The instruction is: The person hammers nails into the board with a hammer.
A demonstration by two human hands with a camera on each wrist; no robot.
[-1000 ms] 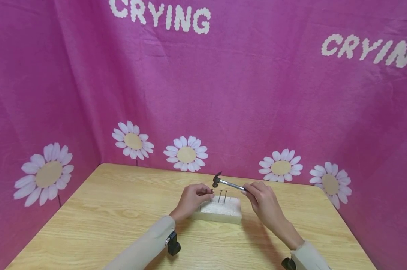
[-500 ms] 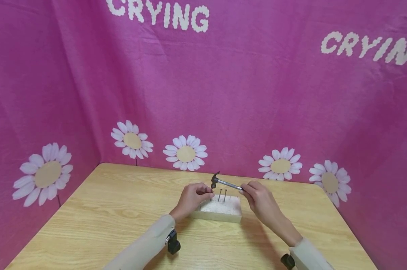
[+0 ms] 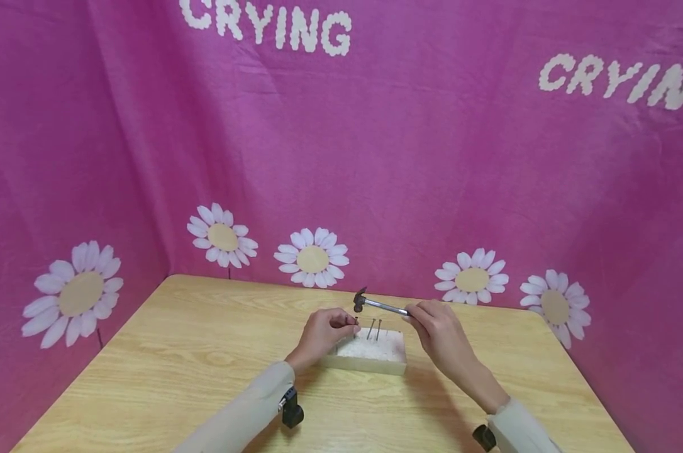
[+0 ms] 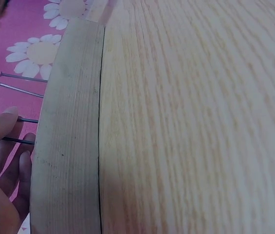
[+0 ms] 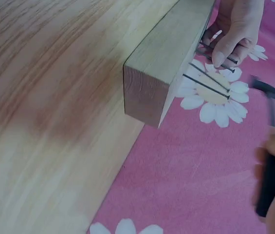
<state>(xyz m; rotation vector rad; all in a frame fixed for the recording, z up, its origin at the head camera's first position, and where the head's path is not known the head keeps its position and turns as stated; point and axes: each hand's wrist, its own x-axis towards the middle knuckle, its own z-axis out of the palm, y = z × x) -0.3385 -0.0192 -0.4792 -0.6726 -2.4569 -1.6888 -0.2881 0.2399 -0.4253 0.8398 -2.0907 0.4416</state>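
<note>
In the head view, a pale wooden block lies on the table with several nails standing in its top. My left hand is at the block's left part, thumb and fingertips pinching the shaft of one nail. Another nail stands among the fingers of that hand. My right hand grips a small claw hammer by its black handle. The hammer head hangs just above the pinched nail, striking face down. Two free nails rise to the right of it, one leaning.
A light wood-grain table carries the block. Pink cloth printed with daisies and white lettering hangs behind and at both sides. Small dark cameras are strapped at both wrists.
The hammer head came down to the pinched nail half a second ago and is now slightly higher. One free nail leans further right than before. The left hand keeps its place.
</note>
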